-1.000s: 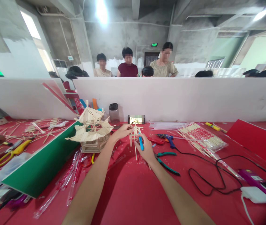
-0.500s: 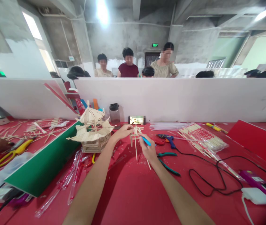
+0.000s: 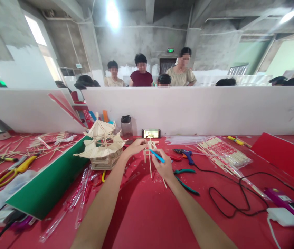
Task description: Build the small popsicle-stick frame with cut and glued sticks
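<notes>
My left hand (image 3: 134,146) pinches the top of a small frame of thin wooden sticks (image 3: 149,155) that stands upright on the red table (image 3: 147,214). My right hand (image 3: 164,167) is closed round a blue tool (image 3: 157,156), whose tip points left at the frame. A finished stick pagoda model (image 3: 101,145) stands just left of my left hand.
A phone (image 3: 150,133) leans on the white partition (image 3: 201,110) behind the frame. Green-handled pliers (image 3: 184,178), a blue glue gun (image 3: 185,154), black cable (image 3: 240,197) and stick packets (image 3: 223,152) lie right. A green board (image 3: 45,183), yellow cutters (image 3: 14,169) lie left. People stand beyond the partition.
The blue tool in my right hand has swung from upright to slanting left toward the stick frame. A hand at the far left edge has gone from view.
</notes>
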The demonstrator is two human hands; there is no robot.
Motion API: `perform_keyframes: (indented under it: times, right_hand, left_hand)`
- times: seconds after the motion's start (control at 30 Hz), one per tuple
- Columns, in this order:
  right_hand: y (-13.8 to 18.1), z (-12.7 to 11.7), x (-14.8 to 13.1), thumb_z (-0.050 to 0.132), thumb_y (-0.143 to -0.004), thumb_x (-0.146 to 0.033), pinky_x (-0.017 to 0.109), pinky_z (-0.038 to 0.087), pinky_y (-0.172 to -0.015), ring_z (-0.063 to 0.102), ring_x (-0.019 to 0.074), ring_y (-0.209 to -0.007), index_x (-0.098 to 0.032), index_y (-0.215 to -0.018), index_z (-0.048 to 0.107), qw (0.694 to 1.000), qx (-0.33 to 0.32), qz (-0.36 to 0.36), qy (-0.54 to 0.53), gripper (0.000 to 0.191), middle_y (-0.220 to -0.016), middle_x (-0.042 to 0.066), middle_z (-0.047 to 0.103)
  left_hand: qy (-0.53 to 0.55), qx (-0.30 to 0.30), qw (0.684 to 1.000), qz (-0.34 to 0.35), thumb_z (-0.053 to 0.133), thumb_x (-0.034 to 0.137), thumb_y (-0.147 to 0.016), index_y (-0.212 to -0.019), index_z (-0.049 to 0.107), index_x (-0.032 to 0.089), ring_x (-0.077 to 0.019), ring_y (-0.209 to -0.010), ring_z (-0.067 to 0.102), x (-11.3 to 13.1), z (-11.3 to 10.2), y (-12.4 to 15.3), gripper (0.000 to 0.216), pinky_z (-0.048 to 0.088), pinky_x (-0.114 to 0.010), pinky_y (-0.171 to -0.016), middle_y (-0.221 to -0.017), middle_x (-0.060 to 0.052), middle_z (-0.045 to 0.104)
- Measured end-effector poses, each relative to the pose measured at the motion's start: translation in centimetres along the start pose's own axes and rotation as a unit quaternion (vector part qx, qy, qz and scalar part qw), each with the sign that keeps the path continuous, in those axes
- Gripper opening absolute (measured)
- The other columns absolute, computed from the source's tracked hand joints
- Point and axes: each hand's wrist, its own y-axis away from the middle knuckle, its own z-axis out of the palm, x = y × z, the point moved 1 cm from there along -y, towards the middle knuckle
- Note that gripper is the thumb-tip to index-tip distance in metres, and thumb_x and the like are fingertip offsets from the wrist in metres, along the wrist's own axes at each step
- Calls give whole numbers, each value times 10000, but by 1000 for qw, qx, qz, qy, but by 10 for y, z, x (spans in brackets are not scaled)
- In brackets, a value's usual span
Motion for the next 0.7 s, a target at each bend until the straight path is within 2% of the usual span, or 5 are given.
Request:
perform_keyframes:
  times: [0.23, 0.7]
  right_hand:
    - [0, 0, 0, 547, -871, -235, 357, 564, -841, 686, 195, -846, -236, -1063, 631, 1000, -11, -5, 12, 210, -958, 22, 714]
    - [0, 0, -7, 535, -906, -296, 331, 548, -849, 693, 202, -893, -247, -1065, 630, 999, -19, -14, 26, 191, -988, 29, 717]
  left_hand:
    - [1, 4, 1000, 2, 546, 349, -791, -781, 591, 141, -108, -596, 434, 2, 0, 1, 213, 347, -233, -580, -663, 24, 515]
    - [-6, 1, 1000, -3, 543, 381, -791, -777, 582, 141, -104, -591, 410, 3, 0, 0, 244, 332, -222, -569, -640, 34, 481]
